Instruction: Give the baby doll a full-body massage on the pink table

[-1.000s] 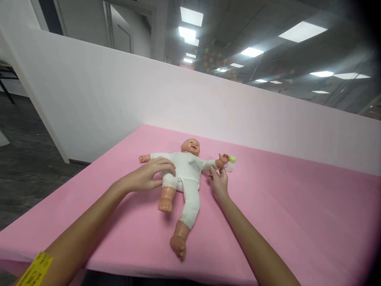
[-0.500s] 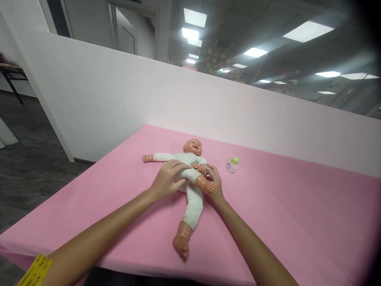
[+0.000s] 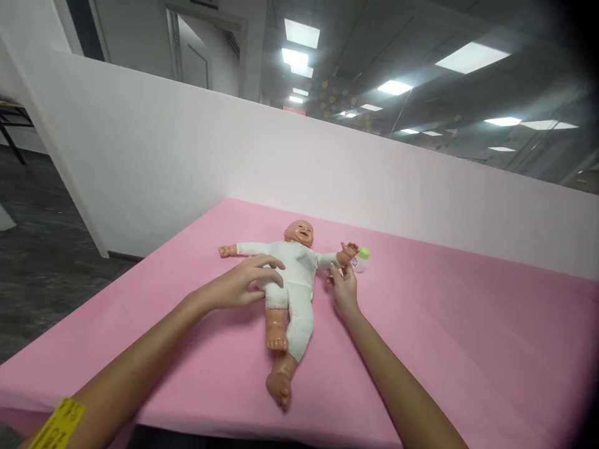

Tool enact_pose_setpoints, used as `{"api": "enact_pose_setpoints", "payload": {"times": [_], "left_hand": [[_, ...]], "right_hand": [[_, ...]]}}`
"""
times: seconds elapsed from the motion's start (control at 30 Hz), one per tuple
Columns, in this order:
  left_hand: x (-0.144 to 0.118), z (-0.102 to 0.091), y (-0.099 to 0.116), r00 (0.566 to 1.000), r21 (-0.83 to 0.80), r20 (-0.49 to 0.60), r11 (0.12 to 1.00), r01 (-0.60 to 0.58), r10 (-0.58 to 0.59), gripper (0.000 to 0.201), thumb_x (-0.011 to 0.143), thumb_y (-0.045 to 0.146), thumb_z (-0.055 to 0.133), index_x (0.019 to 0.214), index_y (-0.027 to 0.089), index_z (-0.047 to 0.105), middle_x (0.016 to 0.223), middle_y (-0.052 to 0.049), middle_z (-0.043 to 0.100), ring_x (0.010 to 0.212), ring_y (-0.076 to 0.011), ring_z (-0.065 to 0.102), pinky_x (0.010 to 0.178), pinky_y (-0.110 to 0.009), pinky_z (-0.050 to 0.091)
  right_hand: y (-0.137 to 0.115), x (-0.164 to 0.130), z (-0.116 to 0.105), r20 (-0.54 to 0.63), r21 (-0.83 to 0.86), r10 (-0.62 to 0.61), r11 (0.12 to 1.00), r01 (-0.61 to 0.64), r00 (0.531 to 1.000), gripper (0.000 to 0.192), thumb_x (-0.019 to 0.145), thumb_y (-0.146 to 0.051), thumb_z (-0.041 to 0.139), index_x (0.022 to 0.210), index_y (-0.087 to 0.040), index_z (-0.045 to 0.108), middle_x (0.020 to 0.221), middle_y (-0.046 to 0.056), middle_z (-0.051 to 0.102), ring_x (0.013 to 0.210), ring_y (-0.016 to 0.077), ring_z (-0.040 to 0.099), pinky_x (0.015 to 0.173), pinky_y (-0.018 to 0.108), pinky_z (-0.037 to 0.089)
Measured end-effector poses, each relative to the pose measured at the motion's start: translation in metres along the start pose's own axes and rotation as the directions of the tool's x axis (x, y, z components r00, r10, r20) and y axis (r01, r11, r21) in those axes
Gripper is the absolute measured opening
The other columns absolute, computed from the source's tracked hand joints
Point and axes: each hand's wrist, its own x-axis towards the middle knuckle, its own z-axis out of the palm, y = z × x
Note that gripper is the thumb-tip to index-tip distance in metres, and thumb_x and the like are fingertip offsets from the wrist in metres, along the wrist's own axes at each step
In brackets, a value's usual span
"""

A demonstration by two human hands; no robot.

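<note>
A baby doll in a white suit lies face up on the pink table, arms spread, bare feet toward me. My left hand rests on the doll's hip and belly, fingers curled over the white suit. My right hand sits just below the doll's outstretched arm, fingertips pinching at its wrist. A small bottle with a green cap stands right behind that doll hand.
A white partition wall runs along the table's far side. The table's left edge drops to a dark floor. A yellow band is on my left wrist. Ceiling lights show above.
Half a second ago the doll's arm and one leg were folded across its body under my hands. Now the arm is stretched out toward the bottle and the leg lies straight.
</note>
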Motion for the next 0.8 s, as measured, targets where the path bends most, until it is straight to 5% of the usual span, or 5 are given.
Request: {"api": "enact_pose_setpoints", "payload": {"times": [0.27,0.5,0.6,0.8], "left_hand": [[0.002,0.002,0.001,1.0,-0.016,-0.005,1.0,-0.005,0.005,0.034,0.089,0.011,0.059,0.115,0.027,0.074,0.13,-0.008,0.065,0.123,-0.0263,0.06,0.106,-0.04,0.05],[0.014,0.033,0.005,0.958,-0.007,-0.275,0.997,0.08,-0.078,0.032,0.088,0.017,0.067,0.119,0.026,0.07,0.12,-0.006,0.068,0.114,-0.0269,0.061,0.103,-0.043,0.049],[0.017,0.04,0.008,0.937,0.004,-0.331,0.993,0.118,-0.11,0.033,0.088,0.017,0.067,0.12,0.026,0.07,0.119,-0.005,0.068,0.113,-0.027,0.061,0.102,-0.043,0.048],[0.015,0.037,0.005,0.943,0.015,-0.316,0.993,0.116,-0.105,0.033,0.089,0.019,0.067,0.12,0.027,0.069,0.122,-0.005,0.068,0.117,-0.0278,0.06,0.105,-0.044,0.047]], "right_hand": [[-0.002,0.0,0.0,0.0,-0.021,-0.036,0.999,0.036,0.999,0.048,0.084,-0.048,0.077,0.122,-0.023,0.062,0.092,0.001,0.066,0.068,0.0127,0.058,0.057,0.024,0.047],[0.001,-0.019,0.017,0.269,-0.307,-0.268,0.887,0.346,0.925,0.036,0.093,-0.038,0.065,0.126,-0.025,0.068,0.128,0.011,0.066,0.113,0.0256,0.064,0.08,0.034,0.057],[0.0,-0.023,0.019,0.363,-0.341,-0.314,0.831,0.439,0.877,0.035,0.091,-0.031,0.064,0.125,-0.027,0.07,0.131,0.01,0.062,0.114,0.026,0.063,0.08,0.035,0.057],[0.0,-0.018,0.014,0.349,-0.35,-0.296,0.839,0.416,0.889,0.033,0.093,-0.033,0.064,0.125,-0.028,0.069,0.131,0.009,0.063,0.11,0.0242,0.064,0.08,0.034,0.055]]}}
